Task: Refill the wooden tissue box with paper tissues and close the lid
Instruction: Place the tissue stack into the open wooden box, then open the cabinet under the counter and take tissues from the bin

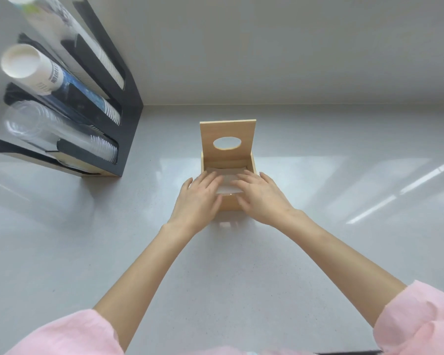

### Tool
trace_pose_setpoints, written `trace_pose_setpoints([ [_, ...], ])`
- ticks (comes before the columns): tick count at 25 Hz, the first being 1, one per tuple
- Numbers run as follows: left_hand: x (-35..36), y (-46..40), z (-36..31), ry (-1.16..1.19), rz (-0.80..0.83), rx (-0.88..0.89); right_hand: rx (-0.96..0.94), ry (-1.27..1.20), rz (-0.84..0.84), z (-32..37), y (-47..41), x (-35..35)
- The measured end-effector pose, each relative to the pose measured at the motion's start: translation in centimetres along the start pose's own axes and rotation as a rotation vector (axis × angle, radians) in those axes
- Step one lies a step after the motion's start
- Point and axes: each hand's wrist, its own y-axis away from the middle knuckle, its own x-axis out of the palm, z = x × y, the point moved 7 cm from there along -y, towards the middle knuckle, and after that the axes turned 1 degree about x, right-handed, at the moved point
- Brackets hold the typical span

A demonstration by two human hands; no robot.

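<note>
Box sits mid-bench, dead centre in my view; its lid stands upright at the 12 o'clock edge, oval slot facing me. Tissues lie flat inside, a white stack filling the box close to the rim; my left hand rests on them from 7 o'clock, fingers spread and flat, gripping nothing; my right hand presses from 5 o'clock, likewise splayed and flat, palm down on the stack. Both thumbs hang outside the near wall, I think touching it, though I cannot tell for sure. Pink sleeves are bunched above both elbows at the bottom of my view. At 10 o'clock, well apart from the box, a black rack holds paper cups and clear cups in tilted stacks; grey wall behind.
</note>
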Motion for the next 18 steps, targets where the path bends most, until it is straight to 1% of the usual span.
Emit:
trace_pose_setpoints([
  [3,0.0,2.7,0.7,0.029,-0.136,-0.046,0.082,-0.047,-0.038,0.7,2.8,1.1],
  [5,0.1,4.2,0.7,-0.049,-0.216,-0.029,0.113,-0.063,-0.062,1.5,4.4,2.0],
  [6,0.2,4.9,0.8,-0.081,-0.230,-0.025,0.127,-0.070,-0.067,1.7,5.2,2.5],
  [9,0.7,7.2,0.8,-0.137,-0.223,-0.031,0.164,-0.077,-0.083,2.5,7.3,4.1],
  [12,1.3,9.7,0.8,-0.191,-0.210,-0.065,0.163,-0.082,-0.146,3.1,9.4,5.0],
  [15,1.7,12.0,0.4,-0.213,-0.211,-0.120,0.146,-0.069,-0.188,3.2,11.5,5.5],
  [18,2.1,14.3,-0.8,-0.189,-0.240,-0.159,0.125,-0.031,-0.179,2.9,13.7,6.2],
])
